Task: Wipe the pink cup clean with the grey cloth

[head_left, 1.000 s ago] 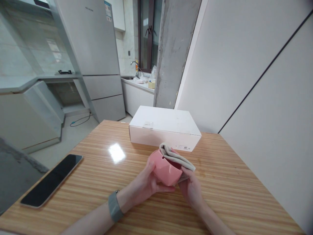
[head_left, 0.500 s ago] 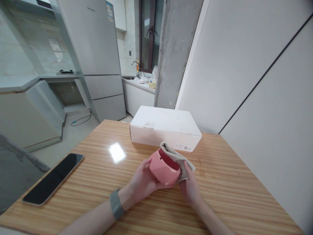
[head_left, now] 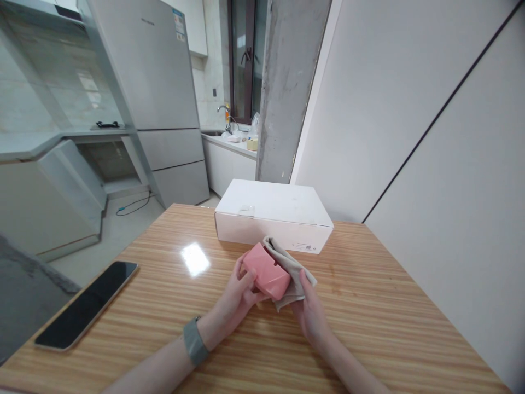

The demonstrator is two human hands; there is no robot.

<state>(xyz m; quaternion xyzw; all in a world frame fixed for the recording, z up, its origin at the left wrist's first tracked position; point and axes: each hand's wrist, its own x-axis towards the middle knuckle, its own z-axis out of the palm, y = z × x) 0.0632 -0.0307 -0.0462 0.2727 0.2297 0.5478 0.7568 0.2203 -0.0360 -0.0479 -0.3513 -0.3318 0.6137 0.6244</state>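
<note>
A pink faceted ashtray (head_left: 267,272) with small notches in its rim is held above the table, tilted so its opening faces away from me. My left hand (head_left: 241,290) is closed on its left side, the thumb lying on the outer wall. Against the rim and right side of the ashtray rests a folded grey cloth (head_left: 294,276). My right hand (head_left: 307,306) grips this cloth from the right, thumb on top and fingers mostly hidden beneath. The inside of the ashtray is out of sight.
A white cardboard box (head_left: 273,210) lies just beyond my hands on the wood-grain table (head_left: 172,306). Near the left edge is a black-screened phone (head_left: 88,306). A white wall (head_left: 430,109) runs along the right; a fridge (head_left: 156,82) stands behind.
My left hand has turned the ashtray, so its opening now faces away instead of toward me. The cloth and both hands have shifted slightly left in view.
</note>
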